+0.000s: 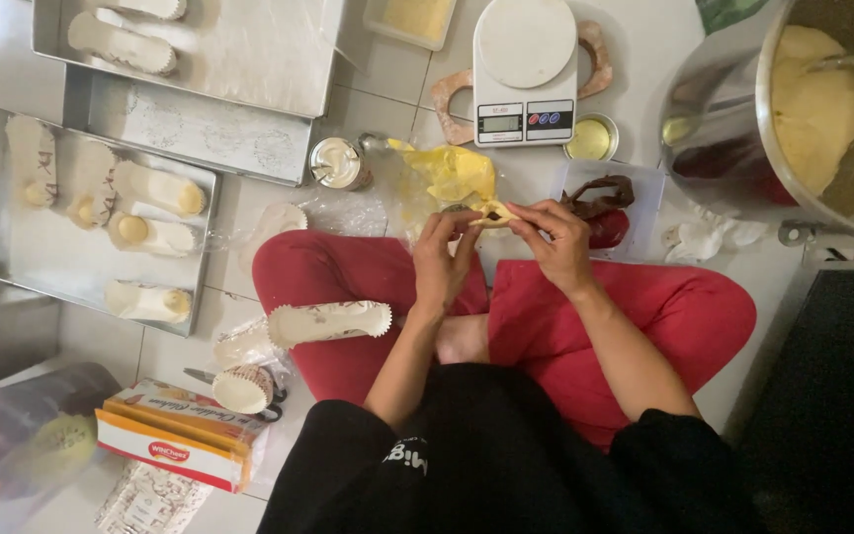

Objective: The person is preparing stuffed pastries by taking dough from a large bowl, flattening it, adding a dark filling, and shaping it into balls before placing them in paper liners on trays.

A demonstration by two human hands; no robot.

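- Head view: the person sits cross-legged on the tiled floor (644, 40); the left hand (444, 259) and the right hand (557, 242) meet above the knees, fingers pinched narrowly on a small piece of yellow dough (494, 212) held between them, in front of the kitchen scale (525, 71)
- Done, as far as I can judge: the metal tray (12, 259) at the floor's left edge carries several filled long paper cups (158, 188), and two more lie in the upper tray (249, 59) at the top-left corner
- Left to do: an empty long paper cup (329, 321) rests on the left knee, round cups (241, 389) wait beside the cheese box (178, 433), both trays have bare room, and the big steel pot (733, 109) at the top-right corner holds a large mass of dough (814, 104)
- A yellow plastic bag (455, 170) lies just beyond the hands, touching the small can (338, 163)'s side of the floor; a dark filling (600, 198) sits on a plastic container right of the hands
- My estimate: the batch is under way, far from finished
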